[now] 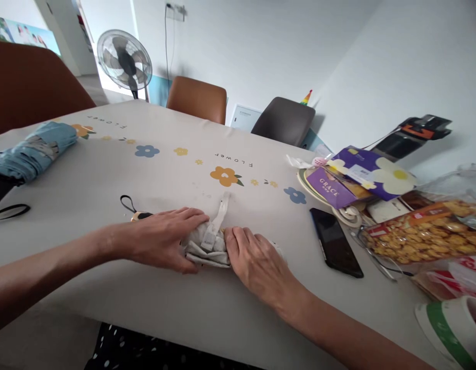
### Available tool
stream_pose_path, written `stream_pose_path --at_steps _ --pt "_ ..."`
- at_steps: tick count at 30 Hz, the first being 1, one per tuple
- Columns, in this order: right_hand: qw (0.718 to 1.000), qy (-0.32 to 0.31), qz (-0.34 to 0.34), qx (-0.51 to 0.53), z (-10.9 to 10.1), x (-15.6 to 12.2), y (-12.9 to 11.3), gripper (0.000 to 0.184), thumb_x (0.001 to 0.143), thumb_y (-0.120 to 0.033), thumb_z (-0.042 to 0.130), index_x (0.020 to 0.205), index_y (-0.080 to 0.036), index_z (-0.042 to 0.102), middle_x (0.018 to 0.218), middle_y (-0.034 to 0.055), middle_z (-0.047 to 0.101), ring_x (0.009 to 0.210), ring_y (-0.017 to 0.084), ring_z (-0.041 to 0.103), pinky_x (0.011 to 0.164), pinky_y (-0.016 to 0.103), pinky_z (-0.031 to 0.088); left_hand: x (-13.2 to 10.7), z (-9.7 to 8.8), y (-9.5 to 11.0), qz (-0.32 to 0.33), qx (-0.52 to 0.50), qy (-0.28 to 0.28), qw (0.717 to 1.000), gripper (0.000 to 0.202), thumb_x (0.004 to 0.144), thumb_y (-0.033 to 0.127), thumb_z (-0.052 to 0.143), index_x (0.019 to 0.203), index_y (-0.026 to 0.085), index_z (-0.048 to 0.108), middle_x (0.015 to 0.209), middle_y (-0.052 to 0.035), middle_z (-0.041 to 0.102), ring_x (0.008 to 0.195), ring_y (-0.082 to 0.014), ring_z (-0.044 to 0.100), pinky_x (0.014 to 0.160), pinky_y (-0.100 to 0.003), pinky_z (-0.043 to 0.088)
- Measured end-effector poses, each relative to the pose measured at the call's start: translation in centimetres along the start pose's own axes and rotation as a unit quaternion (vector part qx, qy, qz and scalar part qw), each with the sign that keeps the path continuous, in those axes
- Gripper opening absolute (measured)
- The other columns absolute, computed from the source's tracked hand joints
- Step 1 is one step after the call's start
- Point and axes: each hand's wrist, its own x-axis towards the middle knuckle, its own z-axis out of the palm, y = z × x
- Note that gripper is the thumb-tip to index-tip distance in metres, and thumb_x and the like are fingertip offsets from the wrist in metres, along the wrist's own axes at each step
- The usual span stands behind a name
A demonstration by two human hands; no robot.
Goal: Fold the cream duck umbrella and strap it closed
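A folded white umbrella (207, 249) lies sideways on the table in front of me, its short closing strap (221, 213) pointing away from me. Its handle end (139, 216), with a black wrist loop, sticks out on the left behind my left hand (166, 239). That hand is closed around the left part of the rolled cloth, thumb on the near side. My right hand (256, 262) grips the right part from above, fingers bent over the fabric and covering most of that end. The strap lies loose between both hands.
A blue folded umbrella (37, 149) rests at the table's left. On the right are a black phone (336, 242), a purple box (334, 187), a cookie package (426, 231), glasses (380, 262) and a white-green roll (448, 329). Chairs (197, 97) and a fan (124, 59) stand beyond the table.
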Motion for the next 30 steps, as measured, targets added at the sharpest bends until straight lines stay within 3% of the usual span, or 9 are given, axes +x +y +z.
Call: stream_pose_path --at_steps 2,5,11,15,18,21,24,26,30 --pt "1.0 0.004 0.002 -0.004 -0.2 0.0 0.0 0.029 0.088 -0.006 0.035 0.112 -0.005 0.05 0.083 0.0091 0.055 0.068 0.018 0.05 0.05 0.03 0.038 0.4 -1.0 0.2 -0.01 -0.03 -0.033 0.999 0.082 0.069 0.056 0.057 0.137 0.02 0.032 0.138 -0.0103 0.039 0.121 -0.026 0.044 0.094 -0.033 0.04" --pt "1.0 0.004 0.009 0.008 -0.3 0.0 -0.2 0.029 0.088 -0.006 0.033 0.112 -0.007 0.05 0.083 0.0095 0.056 0.069 0.018 0.049 0.051 0.031 0.038 0.8 -1.4 0.7 -0.001 0.003 -0.015 1.0 0.085 0.065 0.063 0.058 0.135 0.019 0.037 0.142 -0.0122 0.035 0.126 -0.0296 0.037 0.099 -0.038 0.036" --pt "0.999 0.016 0.025 0.04 -0.2 -0.1 -0.4 0.03 0.087 -0.004 0.034 0.113 -0.007 0.049 0.083 0.0097 0.055 0.068 0.02 0.049 0.051 0.033 0.037 0.3 0.4 1.9 -0.015 0.095 0.039 0.995 0.076 0.062 0.055 0.064 0.121 0.011 0.045 0.126 -0.0171 0.05 0.115 -0.0305 0.048 0.1 -0.046 0.031" --pt "0.999 0.025 0.025 0.027 0.0 -0.2 -0.6 0.029 0.088 -0.005 0.036 0.113 -0.006 0.049 0.084 0.0095 0.055 0.068 0.019 0.049 0.051 0.032 0.037 0.9 0.4 1.9 -0.02 0.082 0.062 0.995 0.05 0.064 0.047 0.064 0.102 0.016 0.051 0.105 -0.0099 0.059 0.099 -0.0251 0.054 0.093 -0.041 0.036" --pt "0.999 0.026 0.027 0.027 0.1 -0.5 -0.7 0.029 0.089 -0.006 0.035 0.115 -0.008 0.049 0.088 0.0099 0.057 0.071 0.019 0.05 0.053 0.031 0.038 1.5 0.0 1.7 0.0 0.048 0.034 0.998 0.04 0.072 0.05 0.058 0.096 0.019 0.052 0.097 -0.0056 0.06 0.09 -0.0214 0.055 0.08 -0.035 0.04" --pt "0.998 0.012 0.035 0.053 0.1 -0.5 -0.6 0.03 0.088 -0.007 0.037 0.117 -0.008 0.046 0.091 0.0106 0.057 0.075 0.019 0.052 0.058 0.032 0.04 1.5 0.3 1.0 -0.018 0.022 -0.009 1.0 0.036 0.079 0.052 0.051 0.097 0.021 0.052 0.09 -0.0033 0.059 0.08 -0.0186 0.056 0.063 -0.029 0.039" --pt "0.988 -0.012 0.046 0.149 -0.1 -0.3 -0.2 0.027 0.087 -0.019 0.047 0.112 -0.01 0.047 0.095 0.0108 0.056 0.08 0.021 0.053 0.064 0.035 0.043 1.1 1.2 0.2 -0.019 0.026 -0.005 0.999 0.038 0.083 0.05 0.048 0.107 0.022 0.049 0.096 -0.004 0.058 0.082 -0.0184 0.057 0.061 -0.028 0.037" --pt "0.969 -0.03 0.06 0.238 -0.4 -0.2 0.4 0.033 0.082 -0.03 0.054 0.109 -0.013 0.047 0.098 0.0102 0.056 0.085 0.022 0.053 0.07 0.038 0.044 0.7 1.8 0.0 0.004 0.046 0.012 0.999 0.036 0.085 0.044 0.047 0.111 0.02 0.046 0.1 -0.0059 0.057 0.085 -0.0187 0.056 0.063 -0.028 0.039" --pt "0.917 -0.107 0.075 0.376 -0.9 0.3 1.8 0.042 0.073 -0.035 0.062 0.108 -0.017 0.047 0.1 0.0077 0.057 0.088 0.021 0.055 0.07 0.036 0.044 0.0 2.2 0.5 0.063 0.128 0.056 0.988 0.028 0.088 0.01 0.037 0.115 0.015 0.043 0.099 -0.0084 0.055 0.087 -0.0182 0.052 0.068 -0.029 0.042"
